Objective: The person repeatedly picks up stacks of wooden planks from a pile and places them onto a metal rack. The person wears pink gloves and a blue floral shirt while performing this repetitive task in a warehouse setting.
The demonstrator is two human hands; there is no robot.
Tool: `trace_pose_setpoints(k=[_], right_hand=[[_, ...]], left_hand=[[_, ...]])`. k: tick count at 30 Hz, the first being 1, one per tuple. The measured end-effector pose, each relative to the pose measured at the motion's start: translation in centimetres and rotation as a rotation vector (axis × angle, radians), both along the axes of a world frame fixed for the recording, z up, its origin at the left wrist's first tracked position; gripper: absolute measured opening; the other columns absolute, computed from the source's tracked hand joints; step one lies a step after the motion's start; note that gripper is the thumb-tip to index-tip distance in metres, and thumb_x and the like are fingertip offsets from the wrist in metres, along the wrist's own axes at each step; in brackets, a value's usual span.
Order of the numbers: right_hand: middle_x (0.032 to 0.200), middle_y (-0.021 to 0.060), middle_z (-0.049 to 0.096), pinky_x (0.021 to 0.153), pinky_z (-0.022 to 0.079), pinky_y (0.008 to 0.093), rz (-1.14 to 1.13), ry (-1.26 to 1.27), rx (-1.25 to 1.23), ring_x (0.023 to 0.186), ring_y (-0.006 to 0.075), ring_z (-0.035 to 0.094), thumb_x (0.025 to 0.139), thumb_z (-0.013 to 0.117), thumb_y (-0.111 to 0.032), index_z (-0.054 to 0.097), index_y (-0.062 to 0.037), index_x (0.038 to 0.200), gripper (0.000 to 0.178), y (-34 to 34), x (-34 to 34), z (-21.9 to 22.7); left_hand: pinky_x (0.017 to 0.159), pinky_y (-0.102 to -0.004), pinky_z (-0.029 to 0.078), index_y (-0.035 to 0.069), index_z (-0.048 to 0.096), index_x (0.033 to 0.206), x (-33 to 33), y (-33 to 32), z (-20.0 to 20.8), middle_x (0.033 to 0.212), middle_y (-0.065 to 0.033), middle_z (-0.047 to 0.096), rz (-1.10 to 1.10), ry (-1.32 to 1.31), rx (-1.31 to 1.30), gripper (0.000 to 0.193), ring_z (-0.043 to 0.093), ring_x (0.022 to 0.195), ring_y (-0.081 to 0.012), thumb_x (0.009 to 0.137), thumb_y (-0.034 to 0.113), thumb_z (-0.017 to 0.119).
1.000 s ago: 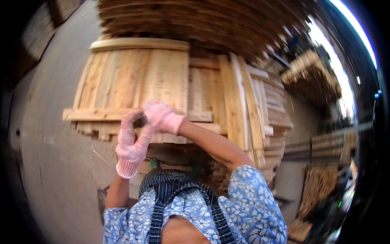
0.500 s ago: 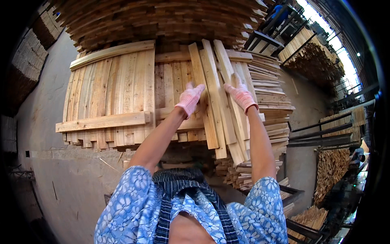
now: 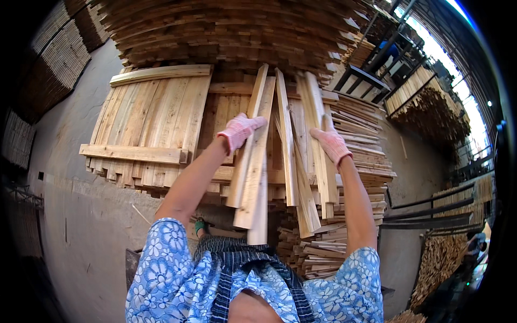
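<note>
My left hand [image 3: 240, 131], in a pink-and-white glove, is closed over several pale wooden boards [image 3: 251, 185] that fan out toward me. In a matching glove, my right hand [image 3: 332, 144] grips the outer side of another few boards [image 3: 321, 172], slightly blurred by motion. Between the two bunches a loose board [image 3: 286, 140] leans at a slant, and one more plank [image 3: 307, 215] angles out below it. These boards lie across a stack whose top layer is side-by-side planks [image 3: 215, 119] with a crosswise batten [image 3: 274, 175]. My fingertips are partly hidden behind the wood.
At the left, neatly laid planks [image 3: 156, 113] carry crosswise battens [image 3: 134, 153]. A tall wood stack [image 3: 226, 32] rises at the far side. Uneven plank ends [image 3: 366, 140] stick out right, near black metal bars [image 3: 431, 222]. Concrete floor [image 3: 81, 215] shows at left.
My hands have moved farther apart, the left one leftward with its boards and the right one slightly rightward. The boards, bunched together before, are now split into two groups with a gap between.
</note>
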State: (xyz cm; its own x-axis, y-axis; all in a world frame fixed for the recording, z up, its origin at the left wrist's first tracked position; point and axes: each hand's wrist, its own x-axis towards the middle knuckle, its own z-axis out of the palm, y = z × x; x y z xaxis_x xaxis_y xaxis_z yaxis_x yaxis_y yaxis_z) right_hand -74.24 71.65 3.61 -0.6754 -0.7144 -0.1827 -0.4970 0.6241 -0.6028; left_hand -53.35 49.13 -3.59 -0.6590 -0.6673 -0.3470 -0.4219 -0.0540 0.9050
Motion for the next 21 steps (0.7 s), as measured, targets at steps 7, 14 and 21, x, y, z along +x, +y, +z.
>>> trace_pose_setpoints(k=[7, 14, 21], right_hand=[[0.148, 0.0306, 0.047, 0.108, 0.044, 0.0466, -0.098, 0.390, 0.344, 0.129, 0.0455, 0.054, 0.088, 0.065, -0.051, 0.013, -0.0166, 0.164, 0.098, -0.2, -0.2, -5.2], [0.129, 0.0316, 0.054, 0.099, 0.050, 0.0508, 0.027, 0.448, 0.166, 0.115, 0.0464, 0.059, 0.094, 0.060, -0.032, 0.030, -0.0241, 0.159, 0.072, -2.1, 3.5, -0.6], [0.129, 0.0251, 0.057, 0.100, 0.050, 0.0526, -0.028, 0.422, 0.377, 0.119, 0.0441, 0.059, 0.090, 0.065, -0.025, 0.032, -0.0223, 0.155, 0.073, -12.2, 10.9, -3.1]], left_hand=[[0.096, -0.0444, 0.051, -0.001, 0.053, 0.128, 1.7, -3.5, 2.2, 0.120, -0.0258, 0.067, 0.145, -0.338, -0.255, 0.069, 0.066, 0.113, -0.0379, 0.082, 0.046, 0.071], [0.105, -0.0507, 0.048, 0.012, 0.017, 0.158, 3.7, -0.1, 6.0, 0.143, -0.0281, 0.047, 0.116, -0.383, -0.400, 0.092, 0.057, 0.125, -0.0442, 0.085, 0.035, 0.067], [0.104, -0.0572, 0.046, 0.020, 0.026, 0.159, 0.7, 2.5, 3.3, 0.142, -0.0290, 0.044, -0.089, -0.517, -0.560, 0.079, 0.051, 0.128, -0.0480, 0.089, 0.021, 0.062]])
